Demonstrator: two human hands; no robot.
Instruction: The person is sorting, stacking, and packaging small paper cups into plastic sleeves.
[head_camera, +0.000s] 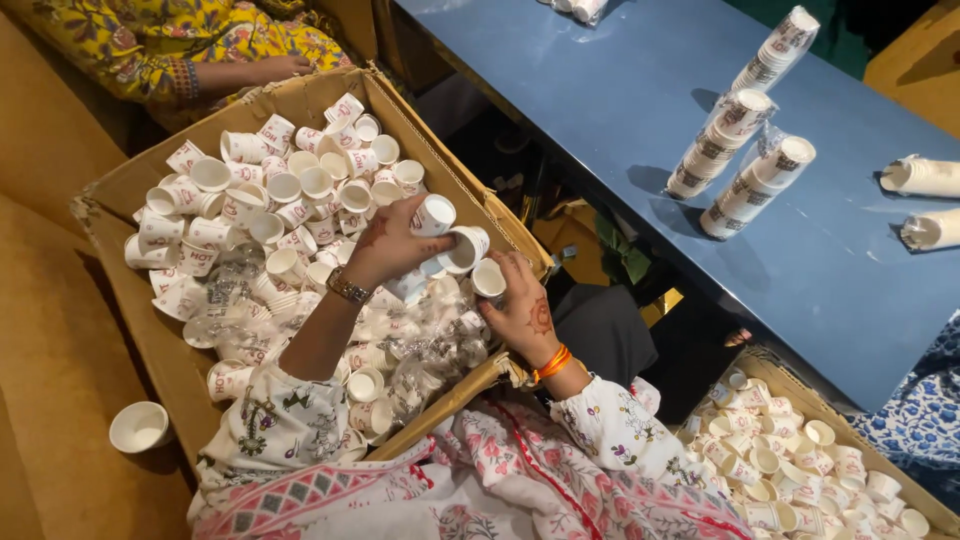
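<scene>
1. Cups fill our view: small white paper ones lie loose in the big box (120, 190), and three of them sit right at our hands above its right-hand wall.
2. Our left hand (390, 243) reaches across the box and its fingers close on one cup (433, 214), which lies tilted, its long axis running up and to the right, mouth facing away from the palm.
3. A second cup (466, 248) sits just below and right of the first, between our two hands, mouth turned down toward the right hand; we cannot tell which hand carries it.
4. Our right hand (525, 310) rests at the box edge, fingers curled about a third cup (488, 279), whose open mouth points up toward the camera, its axis near upright.
5. The three cups form a short line slanting from upper left to lower right, each nearly touching the next; the right hand is nearer the lowest one, the left hand nearer the top one.
6. Sleeved stacks (742, 128) lie on the blue bench (600, 120), well apart from both hands.
7. Another person's sleeve (150, 50) shows beyond the box, and a second box (800, 460) of cups sits at lower right.
</scene>
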